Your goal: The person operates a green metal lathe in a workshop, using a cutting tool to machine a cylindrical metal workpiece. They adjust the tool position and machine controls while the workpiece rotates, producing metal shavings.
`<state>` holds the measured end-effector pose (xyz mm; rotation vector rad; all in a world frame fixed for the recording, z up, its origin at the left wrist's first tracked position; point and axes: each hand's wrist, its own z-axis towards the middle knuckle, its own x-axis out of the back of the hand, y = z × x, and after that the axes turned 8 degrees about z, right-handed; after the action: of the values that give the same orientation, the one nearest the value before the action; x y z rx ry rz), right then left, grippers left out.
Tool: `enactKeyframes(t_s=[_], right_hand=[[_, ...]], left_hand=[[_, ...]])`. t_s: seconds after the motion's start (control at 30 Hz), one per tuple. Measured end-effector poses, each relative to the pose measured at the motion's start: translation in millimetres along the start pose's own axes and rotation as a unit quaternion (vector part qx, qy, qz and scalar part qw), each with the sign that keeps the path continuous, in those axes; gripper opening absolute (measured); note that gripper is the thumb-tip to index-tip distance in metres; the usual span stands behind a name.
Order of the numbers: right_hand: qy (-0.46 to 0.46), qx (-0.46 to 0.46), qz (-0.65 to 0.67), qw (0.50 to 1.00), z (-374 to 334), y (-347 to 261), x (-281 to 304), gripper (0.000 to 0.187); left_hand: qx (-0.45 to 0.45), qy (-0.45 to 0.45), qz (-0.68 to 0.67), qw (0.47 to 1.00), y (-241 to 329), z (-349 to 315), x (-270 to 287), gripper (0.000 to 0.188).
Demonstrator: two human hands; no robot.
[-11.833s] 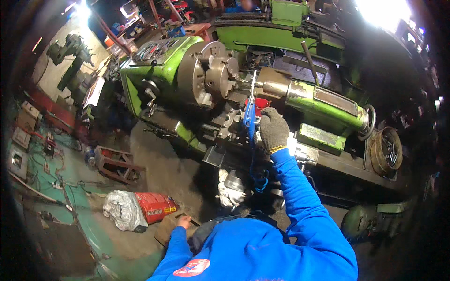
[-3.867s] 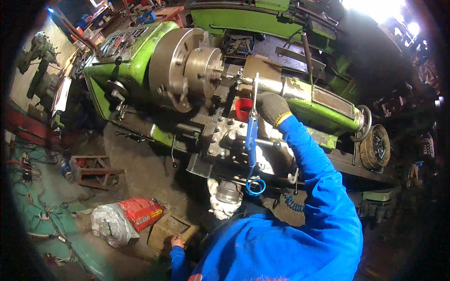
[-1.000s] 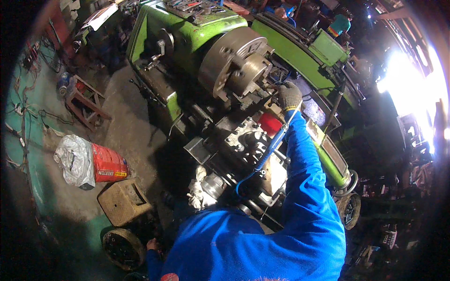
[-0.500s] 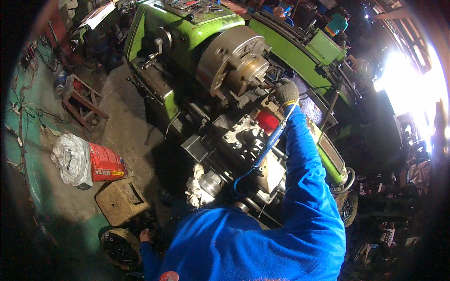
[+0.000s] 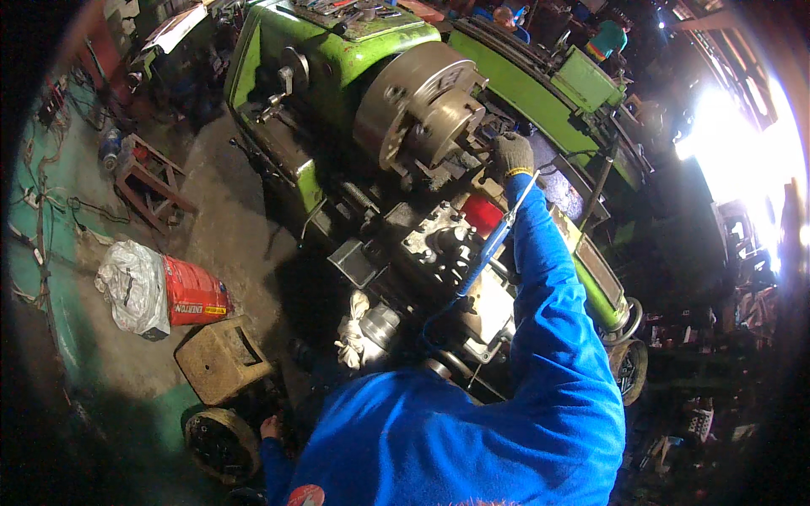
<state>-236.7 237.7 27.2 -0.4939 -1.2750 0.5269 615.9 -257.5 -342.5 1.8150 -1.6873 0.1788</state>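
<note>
Grey-gloved right hand, grip I can't tell; lathe chuck just left of it, red container, blue air gun nearer me. Bare left hand beside round bin, grip unclear.

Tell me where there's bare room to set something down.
Freest patch: the concrete floor between the brown stand, red bag and green headstock. Shadow hides the floor farther right. Crowded: around the gloved right hand, with the chuck, red container and blue air gun close by.
</note>
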Motion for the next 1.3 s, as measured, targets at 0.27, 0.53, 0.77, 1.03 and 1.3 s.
enactKeyframes(t_s=[0.27,0.53,0.77,1.03,1.3], right_hand=[[-0.054,0.081,-0.138,0.986,-2,-11,12,0.04],[-0.065,-0.03,-0.01,0.997,7,-1,0,0.043],[-0.07,0.102,-0.155,0.98,4,-8,6,0.032],[-0.045,-0.026,0.005,0.999,-16,-39,20,0.027],[0.012,0.306,-0.238,0.922,-4,10,7,0.035]], left_hand=[[-0.005,0.003,-0.234,0.972,-2,-5,-9,0.039],[0.058,0.029,-0.029,0.997,1,1,2,0.044],[-0.046,0.035,-0.045,0.997,-2,-26,-6,0.041],[-0.226,0.053,0.439,0.868,-22,-26,-14,0.033],[-0.287,0.095,0.458,0.836,-19,-26,-10,0.032]])
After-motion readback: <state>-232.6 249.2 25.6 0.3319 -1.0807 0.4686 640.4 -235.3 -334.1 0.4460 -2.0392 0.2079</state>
